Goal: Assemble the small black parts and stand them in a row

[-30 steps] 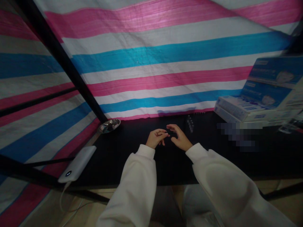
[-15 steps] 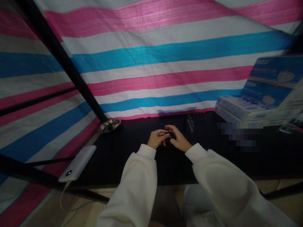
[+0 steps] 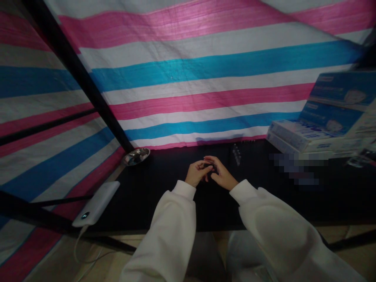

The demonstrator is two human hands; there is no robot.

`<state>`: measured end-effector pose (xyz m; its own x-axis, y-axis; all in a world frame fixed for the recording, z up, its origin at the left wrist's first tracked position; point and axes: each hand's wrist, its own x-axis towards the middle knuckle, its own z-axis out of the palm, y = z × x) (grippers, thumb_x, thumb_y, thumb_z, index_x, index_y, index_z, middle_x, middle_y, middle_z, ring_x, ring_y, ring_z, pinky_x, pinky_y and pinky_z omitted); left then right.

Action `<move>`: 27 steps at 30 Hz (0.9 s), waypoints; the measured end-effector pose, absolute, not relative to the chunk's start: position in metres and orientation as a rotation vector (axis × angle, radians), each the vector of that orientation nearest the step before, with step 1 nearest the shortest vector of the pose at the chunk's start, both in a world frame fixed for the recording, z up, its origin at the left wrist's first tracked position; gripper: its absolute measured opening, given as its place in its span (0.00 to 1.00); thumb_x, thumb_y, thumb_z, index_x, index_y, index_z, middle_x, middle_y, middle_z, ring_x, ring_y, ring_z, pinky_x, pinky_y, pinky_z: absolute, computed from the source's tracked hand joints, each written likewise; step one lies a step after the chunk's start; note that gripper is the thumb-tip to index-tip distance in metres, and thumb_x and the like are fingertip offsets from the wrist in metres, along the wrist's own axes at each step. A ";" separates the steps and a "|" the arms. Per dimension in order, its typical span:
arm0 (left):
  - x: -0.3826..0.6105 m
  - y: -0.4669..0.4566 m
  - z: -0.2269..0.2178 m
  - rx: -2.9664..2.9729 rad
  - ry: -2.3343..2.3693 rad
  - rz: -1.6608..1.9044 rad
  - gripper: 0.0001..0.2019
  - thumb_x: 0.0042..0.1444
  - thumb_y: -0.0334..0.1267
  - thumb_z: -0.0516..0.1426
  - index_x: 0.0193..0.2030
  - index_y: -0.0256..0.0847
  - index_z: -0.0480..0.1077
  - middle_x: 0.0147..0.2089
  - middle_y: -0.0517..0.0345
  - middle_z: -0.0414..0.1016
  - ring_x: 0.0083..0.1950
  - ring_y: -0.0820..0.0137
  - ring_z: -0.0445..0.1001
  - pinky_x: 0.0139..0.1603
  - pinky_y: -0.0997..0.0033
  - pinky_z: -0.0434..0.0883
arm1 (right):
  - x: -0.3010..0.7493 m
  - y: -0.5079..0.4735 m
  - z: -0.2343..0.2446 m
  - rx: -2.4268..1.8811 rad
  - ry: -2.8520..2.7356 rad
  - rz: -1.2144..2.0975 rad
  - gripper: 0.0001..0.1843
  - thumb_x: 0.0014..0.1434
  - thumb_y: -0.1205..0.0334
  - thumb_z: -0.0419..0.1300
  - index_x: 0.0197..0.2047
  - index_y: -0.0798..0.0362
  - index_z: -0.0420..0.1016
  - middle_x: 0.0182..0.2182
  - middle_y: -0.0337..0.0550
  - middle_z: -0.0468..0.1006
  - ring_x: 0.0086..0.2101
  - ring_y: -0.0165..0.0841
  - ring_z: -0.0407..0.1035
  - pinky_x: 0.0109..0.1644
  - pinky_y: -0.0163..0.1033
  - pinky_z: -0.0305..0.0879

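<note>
Where left hand (image 3: 196,174) meets right hand (image 3: 222,176), grip nearly shut, small dark object (image 3: 212,167) between, hold unclear

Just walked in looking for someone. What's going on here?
A person at a black table works with both bare hands. The left hand and right hand meet over a small dark item, too small to identify, held at the fingertips. A small ribbed strip lies just beyond, with a steel dish to the left, a white power bank nearer, and stacked face-mask boxes to the right.
</note>
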<state>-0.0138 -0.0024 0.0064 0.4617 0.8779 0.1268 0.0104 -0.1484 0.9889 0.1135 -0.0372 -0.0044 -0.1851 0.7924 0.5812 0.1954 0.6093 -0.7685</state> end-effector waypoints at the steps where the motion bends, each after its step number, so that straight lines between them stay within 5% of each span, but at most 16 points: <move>1: -0.011 -0.004 0.006 1.528 0.807 0.925 0.19 0.42 0.43 0.59 0.38 0.32 0.65 0.27 0.55 0.73 0.14 0.79 0.64 0.12 0.80 0.58 | 0.113 -0.038 -0.004 -0.812 -1.706 0.695 0.35 0.42 0.78 0.47 0.55 0.49 0.51 0.51 0.48 0.59 0.51 0.36 0.57 0.48 0.46 0.62; 9: -0.026 0.020 0.015 1.595 0.989 0.986 0.17 0.42 0.42 0.59 0.36 0.33 0.66 0.26 0.54 0.72 0.13 0.79 0.63 0.09 0.81 0.54 | 0.118 -0.035 -0.005 -0.867 -1.640 0.507 0.33 0.42 0.78 0.48 0.53 0.50 0.54 0.50 0.47 0.60 0.51 0.35 0.57 0.54 0.49 0.54; 17: -0.082 0.088 0.009 1.672 1.531 0.905 0.08 0.37 0.30 0.59 0.27 0.33 0.68 0.17 0.62 0.66 0.12 0.79 0.60 0.12 0.82 0.54 | 0.121 -0.031 -0.007 -0.930 -1.664 0.357 0.31 0.42 0.78 0.46 0.51 0.49 0.58 0.45 0.45 0.64 0.44 0.34 0.62 0.49 0.46 0.59; 27: -0.085 0.101 0.005 1.608 1.593 0.971 0.05 0.35 0.28 0.59 0.23 0.34 0.69 0.15 0.60 0.65 0.14 0.77 0.62 0.15 0.80 0.56 | 0.124 -0.031 -0.006 -0.936 -1.712 0.334 0.29 0.43 0.79 0.46 0.49 0.49 0.60 0.43 0.45 0.64 0.41 0.32 0.63 0.46 0.43 0.61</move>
